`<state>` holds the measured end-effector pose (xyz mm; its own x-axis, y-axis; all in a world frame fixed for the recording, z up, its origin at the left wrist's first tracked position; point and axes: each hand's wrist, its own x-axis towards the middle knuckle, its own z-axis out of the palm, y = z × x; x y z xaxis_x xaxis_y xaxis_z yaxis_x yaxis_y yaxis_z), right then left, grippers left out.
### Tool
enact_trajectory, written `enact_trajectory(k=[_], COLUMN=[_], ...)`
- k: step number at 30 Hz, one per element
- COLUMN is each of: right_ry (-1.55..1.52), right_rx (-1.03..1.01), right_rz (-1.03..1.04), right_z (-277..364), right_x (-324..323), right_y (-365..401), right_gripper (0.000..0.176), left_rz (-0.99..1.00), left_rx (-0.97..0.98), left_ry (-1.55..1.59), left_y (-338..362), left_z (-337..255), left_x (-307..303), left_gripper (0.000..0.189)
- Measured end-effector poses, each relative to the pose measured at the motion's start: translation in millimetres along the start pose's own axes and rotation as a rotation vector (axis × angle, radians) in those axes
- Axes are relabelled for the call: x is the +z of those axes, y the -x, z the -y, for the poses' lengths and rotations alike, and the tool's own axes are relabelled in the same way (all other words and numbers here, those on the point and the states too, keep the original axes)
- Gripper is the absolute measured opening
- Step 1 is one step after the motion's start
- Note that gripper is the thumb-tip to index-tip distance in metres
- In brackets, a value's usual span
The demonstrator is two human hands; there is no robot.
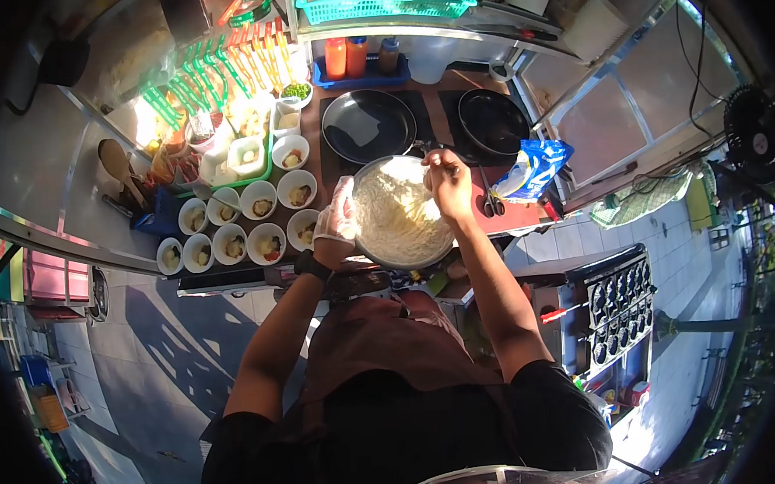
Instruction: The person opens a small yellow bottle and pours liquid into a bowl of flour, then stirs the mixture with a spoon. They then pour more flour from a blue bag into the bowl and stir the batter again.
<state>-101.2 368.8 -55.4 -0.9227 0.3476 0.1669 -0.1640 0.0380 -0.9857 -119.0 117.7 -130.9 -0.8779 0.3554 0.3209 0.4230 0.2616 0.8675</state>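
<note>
A large metal bowl (pixel 363 248) of pale, floury mixture (pixel 394 202) stands at the counter's front edge, before my body. My left hand (pixel 340 211), in a clear plastic glove, grips the bowl's left rim. Over the bowl's right side my right hand (pixel 448 176) is closed in a fist; whatever it holds is mostly hidden by the fingers. Left of the bowl are several white cups (pixel 230 243) with small portions of food inside. A spoon (pixel 225 200) rests at one of the cups.
Behind the bowl sit two black frying pans (pixel 368 125) (pixel 493 121). Scissors (pixel 492 203) and a blue-and-white packet (pixel 537 168) lie to the right. Sauce bottles (pixel 345 58) stand in a blue tray (pixel 396 77) at the back. Wooden spoons (pixel 119 164) are at far left.
</note>
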Motion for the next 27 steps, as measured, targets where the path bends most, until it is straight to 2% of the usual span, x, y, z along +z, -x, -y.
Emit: enact_trajectory(k=[1, 2, 3, 4, 6, 7, 8, 9, 10, 12, 14, 16, 17, 18, 19, 20, 22, 23, 24, 26, 27], right_ry=[-0.221, -0.373, -0.331, -0.288, -0.088, -0.069, -0.051, -0.279, -0.349, -0.278, -0.084, -0.114, -0.245, -0.379, -0.428, -0.428, -0.016, 0.106, -0.025, -0.423, -0.354], right_rx=[-0.004, 0.055, 0.148, 0.239, 0.132, 0.058, -0.017, -0.008, 0.044, 0.247, 0.145, -0.001, 0.053, 0.103, 0.26, 0.255, 0.178, -0.041, -0.026, 0.133, 0.328], right_rz=[-0.028, 0.089, 0.102, 0.117, 0.037, -0.008, -0.051, 0.006, 0.095, 0.093, 0.063, -0.045, 0.026, 0.09, 0.173, 0.174, 0.011, -0.032, -0.044, 0.146, 0.162], right_z=[-1.2, -13.7, -19.4, -23.2, -13.2, -4.4, -0.4, -7.5, -17.1, -21.6, -16.0, 0.0, -9.6, -16.7, -20.4, -21.3, -9.3, -9.7, 5.6, -18.0, -18.9], right_x=[8.8, 9.3, 8.9, 8.1, -3.2, -1.0, 1.2, 7.1, 13.4, 9.1, -7.2, 0.8, 8.0, 15.1, 15.1, 9.1, -3.6, -3.7, 6.9, 14.2, 11.2], right_y=[3.7, 10.1, 16.5, 18.4, 6.3, 4.8, 4.0, 6.8, 15.3, 17.7, 0.5, -2.1, 2.7, 10.8, 18.0, 11.3, -3.4, -7.7, -1.8, 9.7, 13.2], right_gripper=[0.021, 0.025, 0.025, 0.025, 0.025, 0.025, 0.025, 0.025, 0.025, 0.026, 0.023, 0.026, 0.026, 0.026, 0.027, 0.027, 0.025, 0.025, 0.025, 0.027, 0.026], left_rz=[0.013, 0.032, -0.088, -0.086, -0.112, -0.117, -0.046, 0.031, 0.038, 0.044, 0.029, 0.076, 0.075, -0.011, -0.097, -0.099, -0.024, -0.01, -0.012, -0.055, -0.051], left_rx=[-0.022, -0.04, 0.11, 0.116, 0.225, 0.219, 0.109, -0.001, -0.002, -0.007, 0.02, -0.097, -0.102, 0.041, 0.189, 0.194, 0.09, 0.049, 0.046, 0.099, 0.107], left_ry=[-0.043, -0.087, -0.117, -0.116, -0.036, -0.036, -0.06, -0.083, -0.083, 0.011, 0.008, -0.124, -0.124, -0.069, -0.014, -0.014, -0.038, -0.059, -0.058, -0.055, -0.055], left_y=[-0.5, -1.9, -5.1, -6.9, -7.1, -5.4, -4.1, -1.5, 2.4, -1.7, -3.4, -3.8, -1.6, -1.3, -4.2, -7.1, -3.8, -3.8, -3.8, -4.2, -5.8], left_z=[1.5, 2.7, 5.1, 8.6, 12.4, 10.5, 9.1, 8.2, 16.3, 20.2, 7.2, 2.4, 1.5, 0.7, 0.6, 1.6, 3.1, 2.5, 3.3, 7.2, 14.6], left_x=[-0.1, -0.6, 5.5, 6.3, 8.5, 6.6, 3.0, 0.3, 1.8, 5.5, 1.2, -1.3, 1.0, 4.1, 5.0, 3.4, 0.4, 0.2, 1.5, 4.3, 6.9], left_gripper=[0.064, 0.065, 0.067, 0.067, 0.068, 0.068, 0.069, 0.07, 0.07, 0.064, 0.065, 0.064, 0.064, 0.066, 0.068, 0.068, 0.065, 0.063, 0.063, 0.061, 0.061])
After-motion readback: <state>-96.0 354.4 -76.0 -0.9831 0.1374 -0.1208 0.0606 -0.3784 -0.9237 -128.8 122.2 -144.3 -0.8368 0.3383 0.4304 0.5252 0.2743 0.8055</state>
